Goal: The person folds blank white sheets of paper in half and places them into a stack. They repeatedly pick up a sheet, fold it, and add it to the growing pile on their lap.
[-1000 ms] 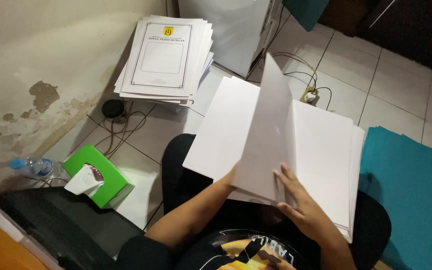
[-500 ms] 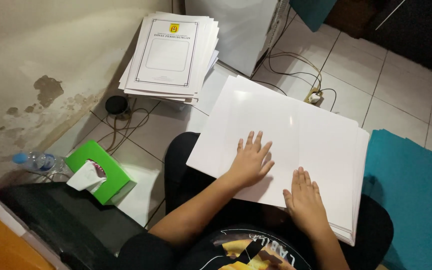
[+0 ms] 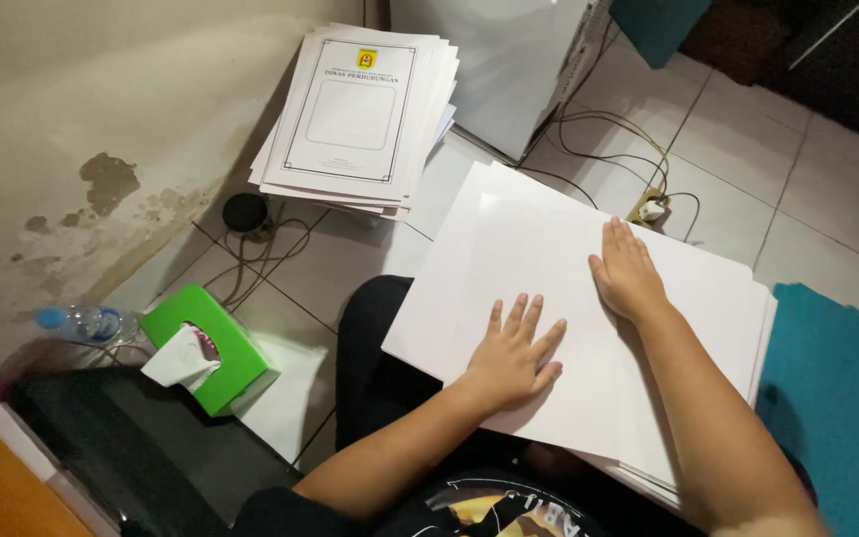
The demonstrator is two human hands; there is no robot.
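Right hand point(image 3: 628, 270) farther up, tiled floor point(image 3: 827, 179)

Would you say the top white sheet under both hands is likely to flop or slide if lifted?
The top white sheet looks large and thin, so it would probably flop. It lies on smooth paper in the stack, so it may slide easily. Both the left hand and right hand press flat.

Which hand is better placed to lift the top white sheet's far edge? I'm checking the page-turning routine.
Probably the right hand. It lies flat farther up the stack of large white paper sheets, nearer its far edge. The left hand rests flat lower down, nearer the person's lap.
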